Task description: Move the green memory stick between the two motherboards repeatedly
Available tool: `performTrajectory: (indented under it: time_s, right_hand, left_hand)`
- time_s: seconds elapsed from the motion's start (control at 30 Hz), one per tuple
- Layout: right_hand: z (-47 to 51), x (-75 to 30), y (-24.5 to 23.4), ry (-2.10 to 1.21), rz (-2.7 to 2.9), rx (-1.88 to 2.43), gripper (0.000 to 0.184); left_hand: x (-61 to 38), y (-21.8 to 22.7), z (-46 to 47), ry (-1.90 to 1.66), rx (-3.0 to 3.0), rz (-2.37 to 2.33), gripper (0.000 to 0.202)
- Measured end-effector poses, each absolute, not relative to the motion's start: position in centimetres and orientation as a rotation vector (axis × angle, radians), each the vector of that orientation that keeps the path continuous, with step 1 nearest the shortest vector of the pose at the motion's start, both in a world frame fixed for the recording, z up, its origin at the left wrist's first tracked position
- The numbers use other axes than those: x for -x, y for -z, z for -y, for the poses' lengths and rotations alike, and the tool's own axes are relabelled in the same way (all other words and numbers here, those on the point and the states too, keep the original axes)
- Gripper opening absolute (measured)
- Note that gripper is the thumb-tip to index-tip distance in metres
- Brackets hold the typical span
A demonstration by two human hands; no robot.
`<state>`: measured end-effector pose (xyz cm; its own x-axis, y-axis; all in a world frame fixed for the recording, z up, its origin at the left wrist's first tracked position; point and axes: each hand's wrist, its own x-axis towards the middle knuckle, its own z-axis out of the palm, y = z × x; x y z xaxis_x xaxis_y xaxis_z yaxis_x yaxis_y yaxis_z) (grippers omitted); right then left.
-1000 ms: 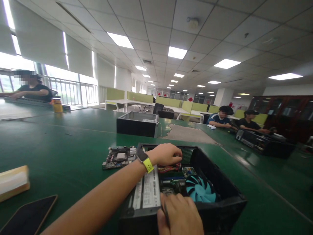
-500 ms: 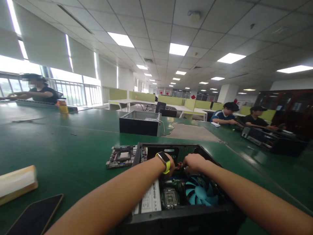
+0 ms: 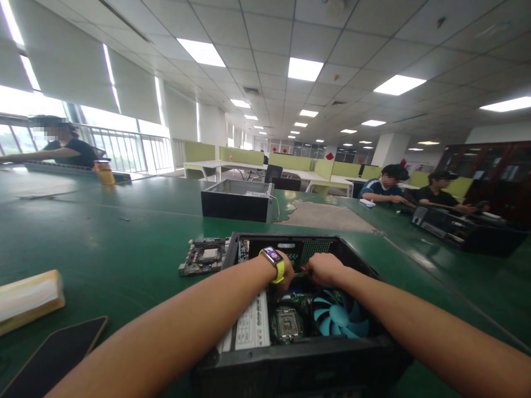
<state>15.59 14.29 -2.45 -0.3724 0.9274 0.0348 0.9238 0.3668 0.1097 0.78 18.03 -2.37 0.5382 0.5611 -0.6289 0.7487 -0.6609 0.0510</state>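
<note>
Both my hands reach down into an open black computer case (image 3: 327,354). My left hand (image 3: 285,275), with a yellow-banded smartwatch (image 3: 272,255) on its wrist, bends down near the case's far side; its fingertips are hidden. Close to its right, my right hand (image 3: 326,269) has its fingers curled together around a red cable (image 3: 303,269), of which only a bit shows. Below the hands lie a motherboard with a bare metal CPU socket (image 3: 288,323) and a blue fan (image 3: 340,315). The white-labelled power supply (image 3: 250,326) sits along the left side, partly under my left forearm.
A loose motherboard (image 3: 205,255) lies just left of the case. Farther back stands another open case (image 3: 236,207). A phone (image 3: 56,354) and a tissue pack (image 3: 29,301) lie at front left. People sit at the left and right, with a black case (image 3: 464,229) at right.
Little has moved: my hands stay in the case, and the red wires between them show less now. The view has tilted slightly. The person at the left has stretched out an arm.
</note>
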Motion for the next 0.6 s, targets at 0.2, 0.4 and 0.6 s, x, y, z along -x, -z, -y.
performTrajectory:
  time_s: [0.2,0.4,0.6]
  right_hand:
    - [-14.51,-15.63,2.51,-0.228,-2.448,-1.71,0.025]
    - [-14.76,-15.85,2.57,-0.215,-2.348,-1.668,0.029]
    - [-14.81,-15.95,2.69,-0.228,-2.392,-1.666,0.028]
  left_hand:
    - [-1.09,2.33,-17.66,0.965,-2.544,-1.008,0.03]
    - [-1.15,1.81,-17.25,0.993,-2.626,-0.948,0.026]
    - [-0.85,2.39,-17.64,0.884,-2.563,-1.041,0.026]
